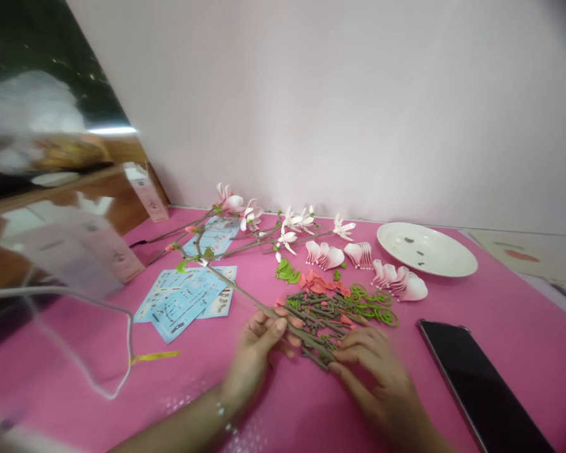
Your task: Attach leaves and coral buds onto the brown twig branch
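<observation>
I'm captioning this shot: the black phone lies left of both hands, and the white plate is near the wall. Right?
No: the head view shows the black phone right of both hands; the white plate is near the wall.

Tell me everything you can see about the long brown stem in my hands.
The stem is long, thin, grey-brown and plastic-looking. It slants away leftward above the pink surface, with green leaves and a shiny pale patch towards its far part. The left hand grips it; the right hand pinches its near end.
</observation>
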A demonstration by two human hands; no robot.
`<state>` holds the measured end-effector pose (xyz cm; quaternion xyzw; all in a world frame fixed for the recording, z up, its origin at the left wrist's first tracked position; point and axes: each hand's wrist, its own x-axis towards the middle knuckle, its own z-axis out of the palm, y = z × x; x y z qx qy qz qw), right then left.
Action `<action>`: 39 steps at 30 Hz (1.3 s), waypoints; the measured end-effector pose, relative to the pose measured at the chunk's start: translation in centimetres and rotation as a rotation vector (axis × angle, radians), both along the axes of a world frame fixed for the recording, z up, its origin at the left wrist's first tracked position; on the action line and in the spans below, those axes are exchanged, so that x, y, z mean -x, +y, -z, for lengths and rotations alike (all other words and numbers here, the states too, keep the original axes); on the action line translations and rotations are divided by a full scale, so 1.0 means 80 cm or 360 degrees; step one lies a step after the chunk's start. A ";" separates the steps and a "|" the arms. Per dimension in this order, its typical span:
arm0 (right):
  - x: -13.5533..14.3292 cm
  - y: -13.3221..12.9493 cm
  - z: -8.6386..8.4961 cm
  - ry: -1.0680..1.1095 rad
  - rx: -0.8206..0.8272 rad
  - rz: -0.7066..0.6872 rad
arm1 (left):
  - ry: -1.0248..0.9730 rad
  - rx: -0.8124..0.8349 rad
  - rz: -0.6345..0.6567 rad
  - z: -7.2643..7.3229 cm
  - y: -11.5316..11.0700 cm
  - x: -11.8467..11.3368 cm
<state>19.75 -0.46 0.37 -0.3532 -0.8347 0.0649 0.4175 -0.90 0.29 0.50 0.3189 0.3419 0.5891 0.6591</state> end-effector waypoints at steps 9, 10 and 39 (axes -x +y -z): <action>0.003 -0.010 -0.006 -0.0185 0.0188 -0.0150 | -0.0112 0.0054 0.0001 -0.001 0.000 -0.004; 0.002 -0.010 -0.007 -0.0193 0.0211 -0.0163 | -0.0113 0.0054 0.0005 -0.001 0.000 -0.005; 0.002 -0.011 -0.009 -0.0291 0.0024 -0.0132 | -0.0247 -0.0009 0.0331 0.000 -0.007 -0.009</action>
